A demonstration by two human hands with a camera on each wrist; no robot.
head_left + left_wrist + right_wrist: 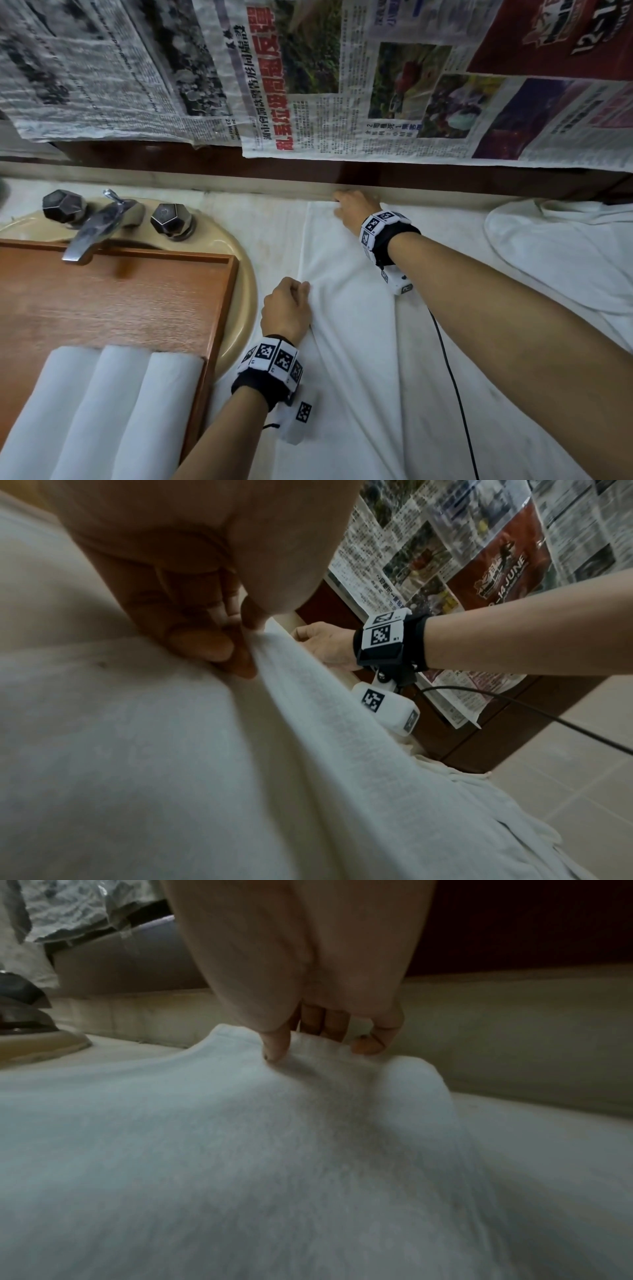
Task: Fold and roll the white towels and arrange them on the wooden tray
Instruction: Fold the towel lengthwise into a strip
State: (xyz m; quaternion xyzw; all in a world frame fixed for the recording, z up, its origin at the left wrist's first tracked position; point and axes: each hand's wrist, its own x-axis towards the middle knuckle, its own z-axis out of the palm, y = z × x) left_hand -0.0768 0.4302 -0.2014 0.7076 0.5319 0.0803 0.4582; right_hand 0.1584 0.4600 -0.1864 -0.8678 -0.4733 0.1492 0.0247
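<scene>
Your L hand [286,310] pinches the left edge of the flat towel [359,342], fingers curled. Your R hand [352,209] grips its far edge at 12 o'clock, by the wall. Tray [219,308] sits at 9 o'clock over the sink [245,274], w/ three rolls [102,411] at its near end.

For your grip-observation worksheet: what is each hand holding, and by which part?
Both hold the spread white towel: the left hand pinches its left side edge, the right hand grips its far edge near the wall.
</scene>
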